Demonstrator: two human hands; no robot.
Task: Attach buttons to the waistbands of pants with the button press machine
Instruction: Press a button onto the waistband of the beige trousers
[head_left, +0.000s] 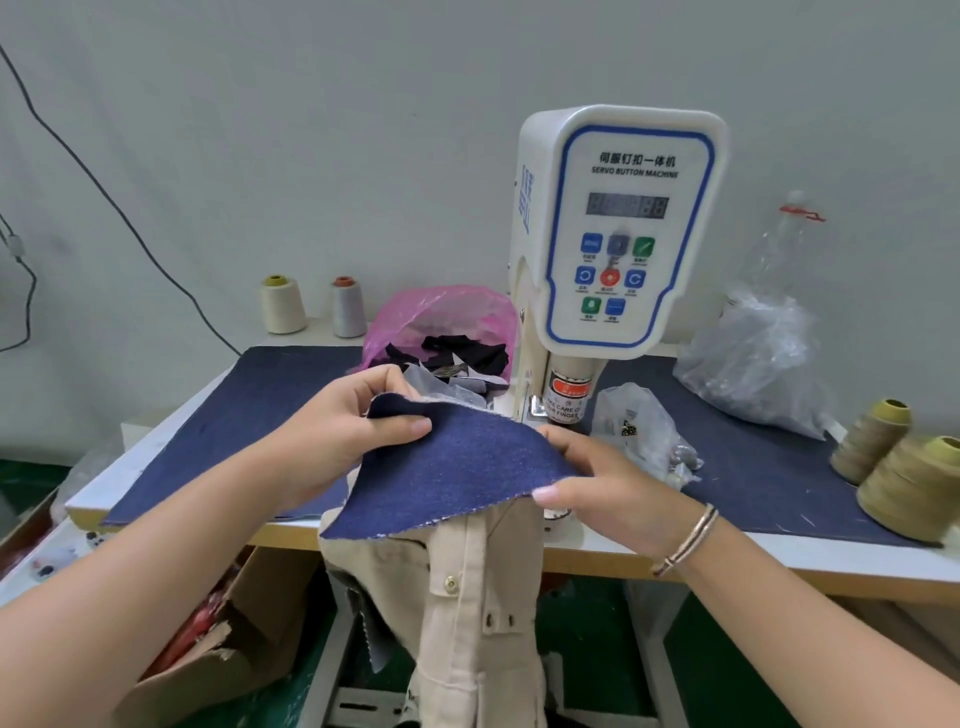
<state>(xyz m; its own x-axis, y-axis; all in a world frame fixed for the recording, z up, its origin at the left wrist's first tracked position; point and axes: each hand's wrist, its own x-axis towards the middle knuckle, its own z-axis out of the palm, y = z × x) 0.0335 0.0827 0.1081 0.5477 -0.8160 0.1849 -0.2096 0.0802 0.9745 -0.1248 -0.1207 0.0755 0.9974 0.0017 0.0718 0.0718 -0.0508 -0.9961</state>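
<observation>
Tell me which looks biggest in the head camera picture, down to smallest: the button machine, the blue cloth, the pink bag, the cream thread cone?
1. Button machine
2. Blue cloth, nearly as large, but it is nearer the camera, so this is unsure
3. Pink bag
4. Cream thread cone

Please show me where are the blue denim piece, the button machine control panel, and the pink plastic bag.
blue denim piece (457, 467): head view, middle of the cloth between both hands.
button machine control panel (618, 244): head view, among the coloured keys.
pink plastic bag (441, 306): head view, upper bag wall.
</observation>
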